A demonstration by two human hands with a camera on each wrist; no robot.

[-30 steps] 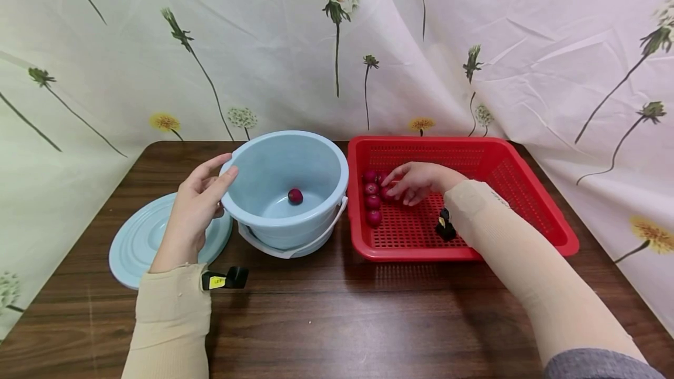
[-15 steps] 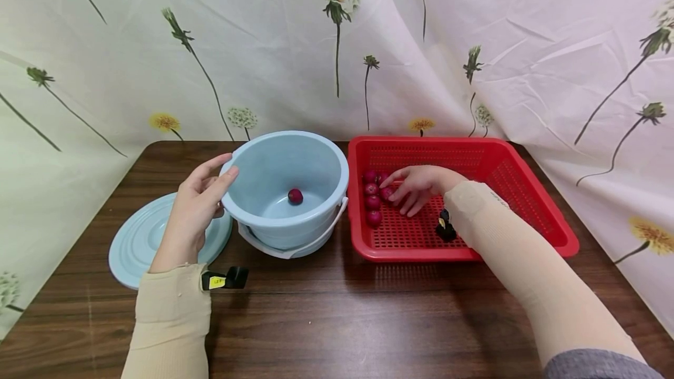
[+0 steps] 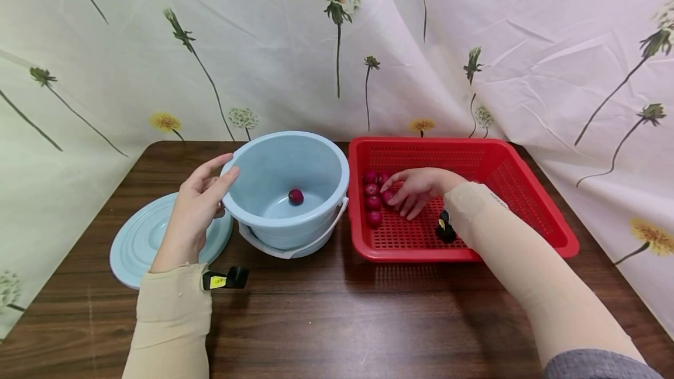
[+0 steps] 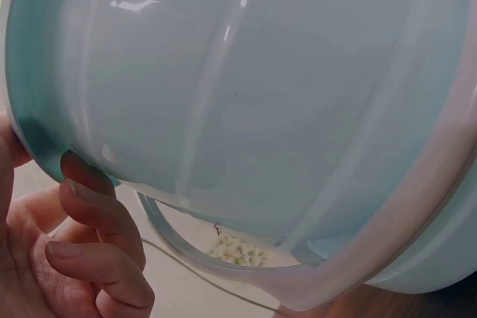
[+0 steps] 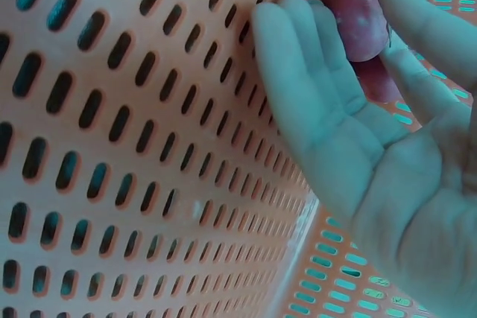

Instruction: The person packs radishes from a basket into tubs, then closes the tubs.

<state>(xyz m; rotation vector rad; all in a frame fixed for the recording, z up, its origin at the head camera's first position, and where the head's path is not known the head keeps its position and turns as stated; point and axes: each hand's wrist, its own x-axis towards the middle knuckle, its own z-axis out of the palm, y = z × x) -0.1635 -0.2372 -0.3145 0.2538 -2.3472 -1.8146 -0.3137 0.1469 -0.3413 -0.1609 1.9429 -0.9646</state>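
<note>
My left hand (image 3: 193, 206) holds the rim of the light blue bucket (image 3: 289, 235), thumb inside and fingers outside. In the left wrist view its curled fingertips (image 4: 89, 206) lie by the bucket's wall. One dark red round fruit (image 3: 296, 196) lies on the bucket's bottom. My right hand (image 3: 418, 189) is down in the red plastic basket (image 3: 458, 255). It has a small red fruit (image 3: 388, 196) between thumb and fingers; the other fingers hang fairly straight. Several similar fruits (image 3: 372, 203) sit in rows along the basket's left wall.
A light blue lid (image 3: 131, 244) lies on the brown wooden table (image 3: 337, 326), left of the bucket and partly behind my left hand. The bucket's handle (image 3: 286, 253) hangs down at its front. A white flowered cloth (image 3: 263, 45) hangs behind the table.
My right hand has shifted slightly toward me inside the basket, and the red fruit at its fingertips has moved a little the same way. The left hand and bucket have stayed put.
</note>
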